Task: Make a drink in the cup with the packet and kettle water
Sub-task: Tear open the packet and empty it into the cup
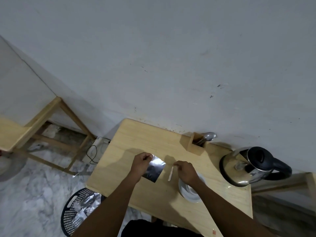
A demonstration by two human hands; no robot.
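Observation:
My left hand pinches the top corner of a silver foil packet held above the wooden table. My right hand pinches a thin pale strip that hangs down, torn from the packet. Under my right hand sits a white cup on a saucer, partly hidden by the wrist. A steel kettle with a black lid and handle stands at the table's right end.
A wooden holder with spoons stands by the wall behind the cup. A black mesh basket holding silver wrappers sits on the floor at the left. A wooden frame table is further left, with a cable on the floor.

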